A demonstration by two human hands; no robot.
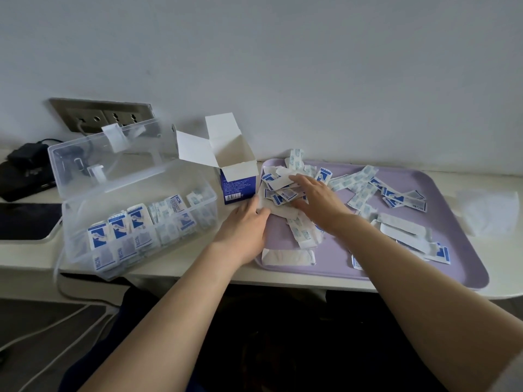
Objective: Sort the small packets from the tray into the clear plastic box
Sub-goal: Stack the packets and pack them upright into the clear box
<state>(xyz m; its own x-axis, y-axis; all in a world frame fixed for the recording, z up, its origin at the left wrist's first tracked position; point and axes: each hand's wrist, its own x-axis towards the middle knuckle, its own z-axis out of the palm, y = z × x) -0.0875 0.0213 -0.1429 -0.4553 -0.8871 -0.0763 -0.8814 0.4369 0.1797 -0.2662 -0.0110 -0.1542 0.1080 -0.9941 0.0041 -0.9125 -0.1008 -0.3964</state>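
Observation:
A lilac tray holds several small white-and-blue packets, heaped at its far left and scattered across its right half. My right hand lies over the left heap with fingers spread, touching the packets. At the tray's left rim my left hand pinches a long white packet. To the left stands the clear plastic box with its lid up and rows of packets upright inside.
An open blue-and-white carton stands between box and tray. A white folded sheet lies right of the tray. Behind the box are a wall socket panel and a black adapter. White cables hang below the table edge.

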